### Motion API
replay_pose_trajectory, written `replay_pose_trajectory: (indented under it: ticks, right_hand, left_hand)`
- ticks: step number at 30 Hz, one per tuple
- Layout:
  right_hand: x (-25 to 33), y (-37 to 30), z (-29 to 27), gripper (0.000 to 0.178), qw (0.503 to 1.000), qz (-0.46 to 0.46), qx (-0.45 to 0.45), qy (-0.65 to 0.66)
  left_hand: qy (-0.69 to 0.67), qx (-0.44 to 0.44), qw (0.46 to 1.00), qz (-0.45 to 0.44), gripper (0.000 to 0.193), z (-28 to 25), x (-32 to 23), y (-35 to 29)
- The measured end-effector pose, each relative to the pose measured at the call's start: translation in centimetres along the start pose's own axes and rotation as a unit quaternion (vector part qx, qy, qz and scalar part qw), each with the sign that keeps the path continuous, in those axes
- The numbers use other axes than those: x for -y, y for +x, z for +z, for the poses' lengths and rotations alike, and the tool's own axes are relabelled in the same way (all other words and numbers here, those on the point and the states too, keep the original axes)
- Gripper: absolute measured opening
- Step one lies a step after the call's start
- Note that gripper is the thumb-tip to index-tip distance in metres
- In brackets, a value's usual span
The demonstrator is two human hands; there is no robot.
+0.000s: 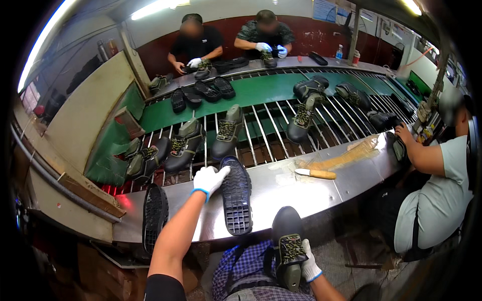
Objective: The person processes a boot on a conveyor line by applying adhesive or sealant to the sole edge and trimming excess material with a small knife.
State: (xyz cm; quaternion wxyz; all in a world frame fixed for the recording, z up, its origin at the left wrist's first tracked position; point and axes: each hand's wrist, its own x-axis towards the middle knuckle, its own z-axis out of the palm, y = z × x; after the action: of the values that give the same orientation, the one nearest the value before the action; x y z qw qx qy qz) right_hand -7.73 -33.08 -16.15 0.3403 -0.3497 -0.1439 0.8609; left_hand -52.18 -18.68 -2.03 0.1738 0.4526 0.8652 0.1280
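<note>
White-gloved left hand (208,180): reaches forward over the bench, thumb and fingers closed on the left edge of a black sole near its far end; a blue cuff band circles the wrist.
Black sole (236,200): lies lengthwise on the steel ledge, gridded face up, its near end at the ledge's front edge.
White-gloved right hand (309,261): gripping a dark shoe from its right side, low over the lap; some of the fingers are hidden.
Dark shoe (287,226): held above the blue checked cloth (246,261) on the lap, toe pointing toward the bench, yellow-green laces up, a grey-green form in its opening.
Steel ledge (211,223): runs across in front of the person; a second sole (154,218) lies at its left end, beside the left forearm.
Knife (315,173): rests on the ledge to the right, tan handle, pale blade pointing left, near a strip of brown tape (346,154).
Metal rollers (261,133): just beyond the ledge, carrying laced shoes (228,131) at left and more toward the right.
Green belt (266,93): behind the rollers, with four dark soles (206,92) near its left end.
Co-workers: two people (266,37) sit across the line; a person in a pale shirt (434,195) sits at right.
</note>
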Motion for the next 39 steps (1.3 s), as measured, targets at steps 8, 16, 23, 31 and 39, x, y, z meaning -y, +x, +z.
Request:
replay_pose_trajectory:
  ticks: [8, 16, 23, 31, 39]
  right_hand:
    - [3.9, 0.1, 4.5, 0.081, 0.992, -0.02, 0.124, -0.003]
    - [2.8, -2.6, 5.2, 0.098, 0.983, -0.006, 0.152, -0.1]
    - [-0.4, -4.6, 3.9, 0.105, 0.983, 0.01, 0.11, -0.148]
    - [-1.5, -3.8, 3.9, 0.094, 0.983, 0.001, 0.114, -0.141]
    - [-2.9, -4.7, 2.2, 0.084, 0.989, 0.026, 0.107, -0.102]
  left_hand:
    - [-0.776, 0.233, 0.586, 0.003, 0.033, -0.9, -5.5, -3.0]
    - [-0.687, 0.361, 0.63, 0.037, 0.102, 1.4, -3.8, -18.1]
    - [-0.697, 0.478, 0.517, 0.134, 0.091, 6.4, 0.7, -17.6]
    - [-0.606, 0.519, 0.565, 0.21, 0.075, 6.8, -3.8, -14.3]
    - [-0.658, 0.537, 0.513, 0.123, 0.074, 7.0, -4.9, -14.5]
